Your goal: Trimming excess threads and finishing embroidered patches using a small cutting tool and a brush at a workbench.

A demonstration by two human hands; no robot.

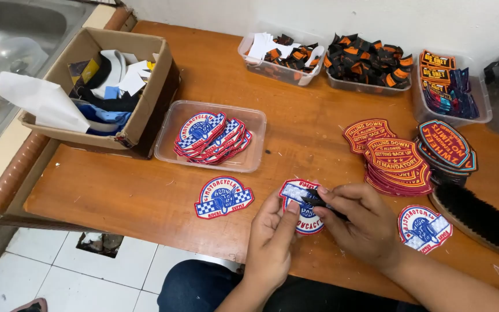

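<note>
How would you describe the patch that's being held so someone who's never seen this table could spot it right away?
Start at the wooden table and go to its near edge, where two hands meet. The patch is pinched between the left hand and the right hand. Its look-alikes lie flat on the table or stacked in the clear tray; only this red, white and blue one is lifted, with a small black piece on it.

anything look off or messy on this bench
Mostly tidy. Two blue and red patches lie loose on the wooden table: one left of the hands, one to their right, turned around. The rest sit stacked in the clear tray. The cardboard box overhangs the edge.
</note>
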